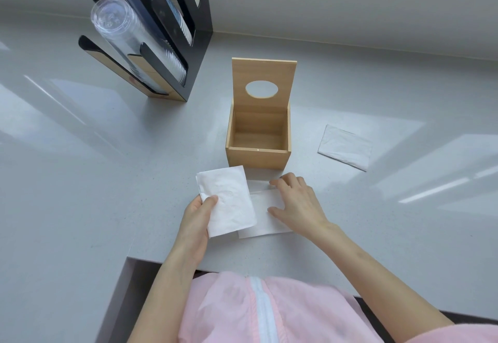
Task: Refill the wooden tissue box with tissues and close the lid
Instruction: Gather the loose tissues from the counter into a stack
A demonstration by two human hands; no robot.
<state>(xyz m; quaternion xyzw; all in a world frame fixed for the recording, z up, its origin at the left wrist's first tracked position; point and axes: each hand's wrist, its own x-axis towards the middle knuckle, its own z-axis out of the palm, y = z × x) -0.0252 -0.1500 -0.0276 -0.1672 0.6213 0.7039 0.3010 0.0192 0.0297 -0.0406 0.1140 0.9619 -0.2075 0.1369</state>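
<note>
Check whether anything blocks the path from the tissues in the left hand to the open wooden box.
Nothing visible does. The tissue stack in the left hand sits just in front of the box; its lid stands open, interior empty.

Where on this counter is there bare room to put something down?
Bare counter lies between the cup dispenser and wooden tissue box, and right beyond the folded tissue. It is crowded before the box, where both hands work.
</note>
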